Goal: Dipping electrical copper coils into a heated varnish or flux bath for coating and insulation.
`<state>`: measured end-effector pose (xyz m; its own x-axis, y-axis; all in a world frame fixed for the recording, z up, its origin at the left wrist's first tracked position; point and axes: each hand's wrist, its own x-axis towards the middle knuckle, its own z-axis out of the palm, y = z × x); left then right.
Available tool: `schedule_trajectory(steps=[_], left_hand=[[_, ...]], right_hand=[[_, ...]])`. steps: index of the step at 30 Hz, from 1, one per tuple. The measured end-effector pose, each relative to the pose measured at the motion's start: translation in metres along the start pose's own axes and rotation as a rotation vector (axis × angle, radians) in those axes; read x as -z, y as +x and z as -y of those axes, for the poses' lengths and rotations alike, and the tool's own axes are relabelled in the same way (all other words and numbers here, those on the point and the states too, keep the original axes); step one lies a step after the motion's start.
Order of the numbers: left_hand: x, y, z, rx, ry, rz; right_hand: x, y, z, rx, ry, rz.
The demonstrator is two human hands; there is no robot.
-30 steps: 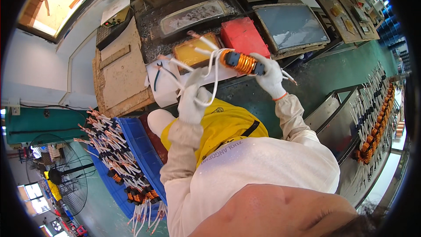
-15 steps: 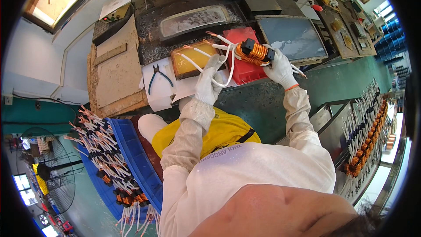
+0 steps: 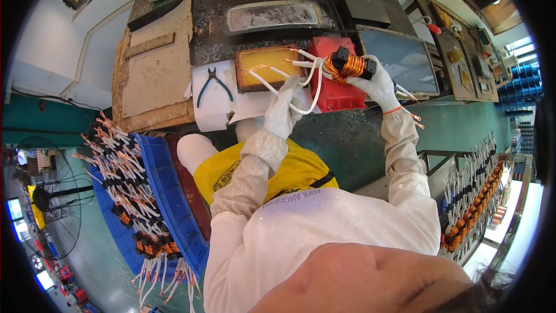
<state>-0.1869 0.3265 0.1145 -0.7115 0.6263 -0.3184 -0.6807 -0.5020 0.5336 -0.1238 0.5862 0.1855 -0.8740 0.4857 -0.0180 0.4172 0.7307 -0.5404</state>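
A copper-wound coil (image 3: 346, 65) with black end pieces is gripped at its right end by my gloved right hand (image 3: 375, 86). White sleeved leads (image 3: 315, 84) with bare copper tips run from it to both sides. My gloved left hand (image 3: 284, 104) is closed round the leads on the left, one of them looping below. Under the coil sits a red plastic box (image 3: 336, 94). A shallow tray of amber material (image 3: 258, 58) lies beyond my left hand, with lead tips over it. Cutting pliers (image 3: 214, 86) with dark teal handles rest open on white paper left of that tray.
A framed trough with a silvery surface (image 3: 275, 16) is set in the dark bench behind. A grey-topped tray (image 3: 399, 61) stands at right. A blue crate (image 3: 168, 197) full of similar coils is at lower left, and a rack of coils (image 3: 472, 211) at lower right. A fan (image 3: 49, 197) stands far left.
The whole view has shifted, with the bench now appearing farther right and the crate farther left. Both hands keep hold of the coil and its leads, which have turned slightly.
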Motion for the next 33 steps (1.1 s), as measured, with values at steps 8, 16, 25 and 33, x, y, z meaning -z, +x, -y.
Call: schedule_trajectory(steps=[8, 16, 25, 33], left_hand=[[0.012, 0.001, 0.010, -0.157, 0.178, -0.047], [0.019, 0.003, 0.012, -0.145, 0.245, -0.017], [0.023, 0.001, 0.010, -0.148, 0.267, -0.011], [0.018, 0.001, 0.009, -0.136, 0.245, -0.041]], right_hand=[[-0.002, 0.015, 0.000, 0.036, 0.057, 0.017], [0.000, 0.032, -0.004, 0.065, 0.041, 0.111], [0.009, 0.035, 0.016, 0.058, -0.078, 0.162], [0.014, 0.045, 0.021, 0.052, -0.105, 0.218]])
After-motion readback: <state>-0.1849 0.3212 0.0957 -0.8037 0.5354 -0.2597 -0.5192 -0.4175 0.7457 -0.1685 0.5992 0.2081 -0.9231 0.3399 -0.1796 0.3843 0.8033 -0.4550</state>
